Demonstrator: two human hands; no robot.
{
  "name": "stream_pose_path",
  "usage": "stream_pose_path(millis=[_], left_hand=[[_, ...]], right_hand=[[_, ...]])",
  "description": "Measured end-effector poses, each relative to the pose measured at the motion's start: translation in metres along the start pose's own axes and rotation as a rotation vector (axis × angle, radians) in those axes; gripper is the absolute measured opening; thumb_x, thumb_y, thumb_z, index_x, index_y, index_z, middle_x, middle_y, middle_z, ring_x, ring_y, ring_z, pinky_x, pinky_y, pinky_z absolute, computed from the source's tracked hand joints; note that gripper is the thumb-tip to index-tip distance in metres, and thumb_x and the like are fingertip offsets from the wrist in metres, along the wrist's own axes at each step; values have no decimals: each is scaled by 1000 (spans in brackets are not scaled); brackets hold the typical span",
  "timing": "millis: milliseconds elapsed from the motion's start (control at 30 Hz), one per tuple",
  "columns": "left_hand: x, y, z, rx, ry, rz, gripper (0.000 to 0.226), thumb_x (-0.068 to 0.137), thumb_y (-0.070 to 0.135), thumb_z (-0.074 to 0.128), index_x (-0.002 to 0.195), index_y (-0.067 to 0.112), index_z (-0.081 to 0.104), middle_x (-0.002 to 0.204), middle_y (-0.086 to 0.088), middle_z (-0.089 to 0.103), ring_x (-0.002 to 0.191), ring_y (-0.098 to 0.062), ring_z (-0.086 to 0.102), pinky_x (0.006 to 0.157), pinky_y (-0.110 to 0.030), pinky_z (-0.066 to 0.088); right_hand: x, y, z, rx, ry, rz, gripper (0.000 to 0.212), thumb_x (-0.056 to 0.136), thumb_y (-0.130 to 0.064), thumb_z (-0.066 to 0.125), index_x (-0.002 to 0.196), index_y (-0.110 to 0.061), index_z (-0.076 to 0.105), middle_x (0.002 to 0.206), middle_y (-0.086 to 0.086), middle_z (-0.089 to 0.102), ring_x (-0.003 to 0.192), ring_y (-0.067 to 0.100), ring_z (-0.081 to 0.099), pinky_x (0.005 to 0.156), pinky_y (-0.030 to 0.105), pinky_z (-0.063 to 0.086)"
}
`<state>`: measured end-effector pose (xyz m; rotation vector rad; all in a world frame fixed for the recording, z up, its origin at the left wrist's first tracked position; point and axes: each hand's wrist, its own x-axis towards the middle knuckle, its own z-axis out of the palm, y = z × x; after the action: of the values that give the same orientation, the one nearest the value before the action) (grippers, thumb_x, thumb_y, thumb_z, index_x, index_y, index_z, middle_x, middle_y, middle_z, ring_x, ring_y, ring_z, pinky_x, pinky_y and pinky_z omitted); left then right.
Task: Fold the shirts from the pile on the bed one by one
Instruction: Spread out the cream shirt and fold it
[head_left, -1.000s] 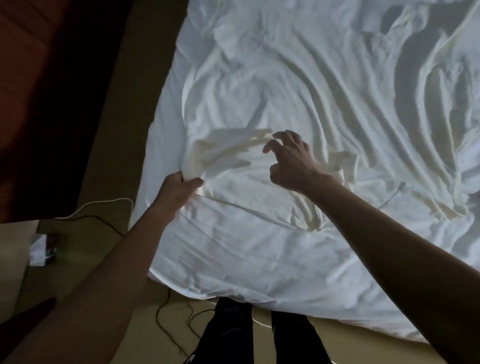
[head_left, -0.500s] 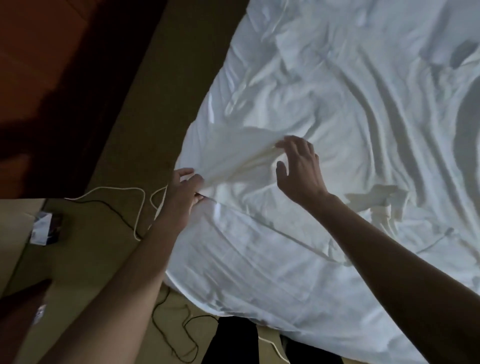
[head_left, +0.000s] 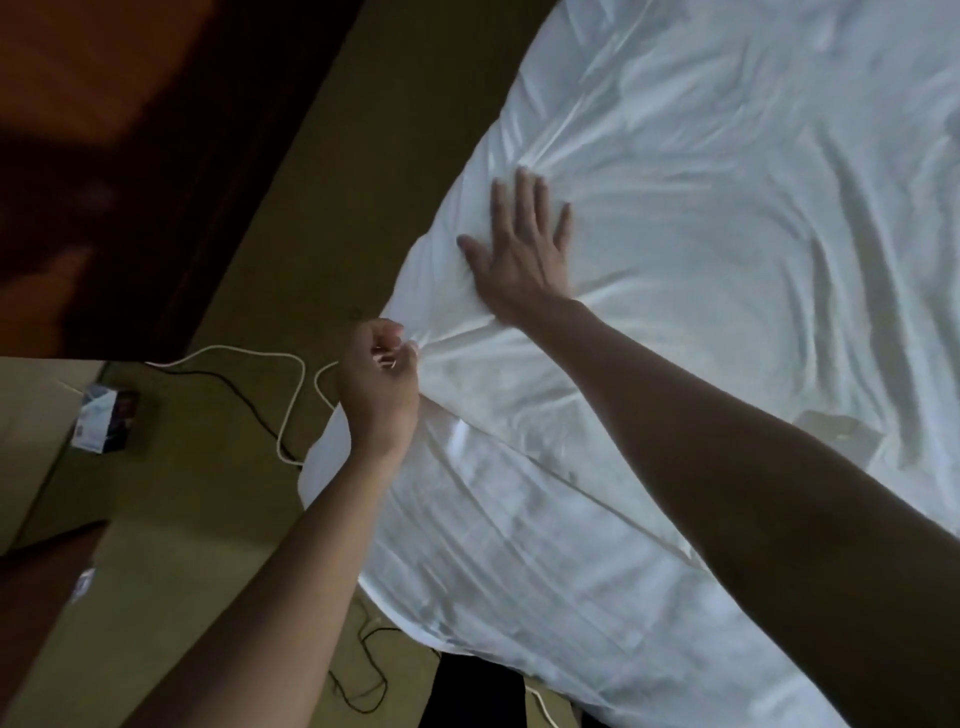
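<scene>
Both hands on the white shirt (head_left: 675, 291) — L hand (head_left: 382, 382) pinches its edge at the bed (head_left: 493, 561) side; R hand (head_left: 519, 249), fingers spread flat, presses just beyond, further in.

1. The white wrinkled cloth shirt (head_left: 649, 322) lies spread out flat under the right hand (head_left: 519, 249).
2. One bunched corner sits in the pinch of the left hand (head_left: 379, 379).
3. The soft white bed (head_left: 519, 571) lies below both hands, so the shirt's edges are hard to tell.
</scene>
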<state>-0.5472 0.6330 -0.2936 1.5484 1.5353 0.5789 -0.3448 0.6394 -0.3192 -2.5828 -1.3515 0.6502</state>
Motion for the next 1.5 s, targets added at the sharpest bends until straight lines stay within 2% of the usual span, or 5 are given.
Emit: stream_pose_path(millis=[300,833,1133,1333,1500], left_hand=[[-64,39,44,322,-310,518,24,86,6,68,108,16,68,112,0,65,109,-20,56,98,-40,48],[-216,29,150,619,-977,1104,72,70,72,71,119,19,64,121,-4,56,112,-29,50,96,-43,43],[-209,63,185,462,-986,608,31,94,45,57,89,19,72,80,8,71,78,-7,65,73,-36,50],[-158,140,249,305,-870,516,18,95,42,62,88,27,68,75,16,66,72,0,59,73,-28,45],[-132,134,254,670,-958,447,27,90,50,75,94,24,68,89,4,71,84,-13,66,74,-33,46]], right_hand=[[-113,106,-26,204,209,-74,52,106,-33,44,152,-10,44,157,15,44,149,36,32,121,54,27],[-359,370,-69,95,-15,438,107,71,-92,58,156,-33,30,161,-2,35,147,29,32,116,56,28],[-359,427,-102,405,-127,443,32,92,-44,72,71,-23,61,65,-2,56,67,19,54,59,30,39],[-351,461,-126,907,393,618,26,92,-48,73,88,-22,70,75,-4,63,61,6,54,57,21,43],[-366,482,-119,710,-109,730,57,83,-76,65,109,-26,68,100,-3,67,90,17,64,81,37,52]])
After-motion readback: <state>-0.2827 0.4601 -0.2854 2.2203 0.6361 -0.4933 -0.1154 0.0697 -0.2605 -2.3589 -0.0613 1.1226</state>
